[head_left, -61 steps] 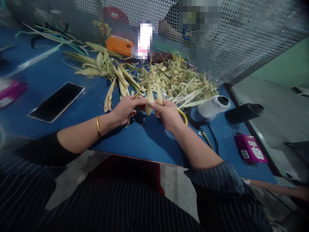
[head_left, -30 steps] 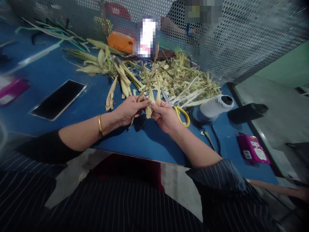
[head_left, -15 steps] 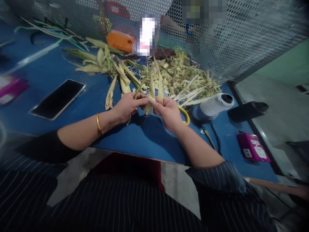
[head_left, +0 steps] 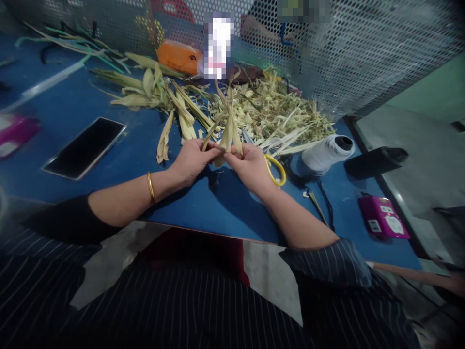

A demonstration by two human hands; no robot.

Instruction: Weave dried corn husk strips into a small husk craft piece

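Dry corn husks (head_left: pixel 228 130) stand upright between my two hands, their pointed ends up. My left hand (head_left: pixel 194 160), with a gold bangle at the wrist, pinches the husks' lower part from the left. From the right, my right hand (head_left: pixel 250 167) pinches the same part, its thumb close to the left thumb. Yellow-handled scissors (head_left: pixel 278 170) lie beside my right hand, partly hidden under it. Behind my hands is a heap of shredded husk (head_left: pixel 276 114), and to its left lie longer whole husks (head_left: pixel 148 92).
A phone (head_left: pixel 86 148) lies on the blue table (head_left: pixel 145 211) at left. At right are a white thread cone (head_left: pixel 325 155), a black cylinder (head_left: pixel 374 162) and a purple box (head_left: pixel 385 216). Behind stand an orange packet (head_left: pixel 178 56) and a perforated metal screen (head_left: pixel 327 63).
The upright husks have drawn closer together, with their tips leaning inward. Both hands keep their pinch at nearly the same place. The view has shifted slightly.
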